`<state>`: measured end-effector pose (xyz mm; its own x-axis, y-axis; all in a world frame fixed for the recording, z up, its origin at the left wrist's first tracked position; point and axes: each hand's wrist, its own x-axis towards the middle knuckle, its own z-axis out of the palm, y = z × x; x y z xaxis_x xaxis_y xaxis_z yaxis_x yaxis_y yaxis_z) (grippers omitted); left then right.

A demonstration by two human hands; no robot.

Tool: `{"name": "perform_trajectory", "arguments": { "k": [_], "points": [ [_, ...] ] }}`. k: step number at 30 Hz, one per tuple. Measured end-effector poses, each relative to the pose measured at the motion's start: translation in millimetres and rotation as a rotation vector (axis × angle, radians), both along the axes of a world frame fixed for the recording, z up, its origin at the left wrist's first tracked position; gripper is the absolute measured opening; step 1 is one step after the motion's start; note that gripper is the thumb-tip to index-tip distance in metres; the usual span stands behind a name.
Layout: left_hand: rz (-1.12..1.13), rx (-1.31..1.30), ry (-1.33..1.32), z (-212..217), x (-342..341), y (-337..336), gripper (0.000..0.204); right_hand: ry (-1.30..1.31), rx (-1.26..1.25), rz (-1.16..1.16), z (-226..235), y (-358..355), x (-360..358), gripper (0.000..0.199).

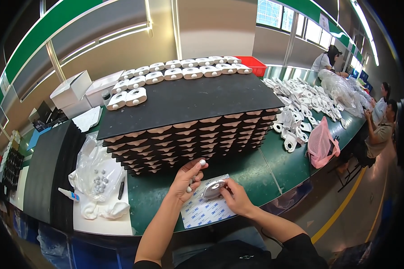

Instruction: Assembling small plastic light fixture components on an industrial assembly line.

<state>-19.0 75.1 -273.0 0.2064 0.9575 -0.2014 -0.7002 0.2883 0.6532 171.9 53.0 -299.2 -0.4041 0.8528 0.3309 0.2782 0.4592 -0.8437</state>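
My left hand [187, 178] pinches a small white round cap [202, 162] between thumb and forefinger, just in front of the stack of black foam trays [188, 103]. My right hand [234, 196] holds a white plastic housing with a round hole [213, 188], resting it on a sheet of blue-and-white adhesive pads [204, 210] on the green table [251, 172]. Two rows of finished white housings [179, 71] lie on the top tray, along its far and left edges.
A clear bag of small grey and white parts [96, 177], a black pen [121, 187] and a glue tube [69, 194] lie left. Loose white housings [300, 107] and a pink bag [322, 142] lie right. White boxes [74, 89], a red bin [253, 65] and seated co-workers [379, 130] lie farther off.
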Motion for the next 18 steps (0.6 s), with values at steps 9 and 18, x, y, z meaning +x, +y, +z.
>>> {"name": "perform_trajectory", "arguments": {
  "k": [9, 18],
  "points": [
    [0.013, 0.020, 0.026, -2.2, 0.4, 1.5, 0.023, -0.143, 0.280, 0.063, 13.2, -5.6, -8.7, 0.020],
    [-0.006, 0.104, 0.176, -3.5, 4.6, -0.1, 0.031, 0.798, -0.630, 0.097, -10.5, 18.8, 4.3, 0.013]
  ]
}}
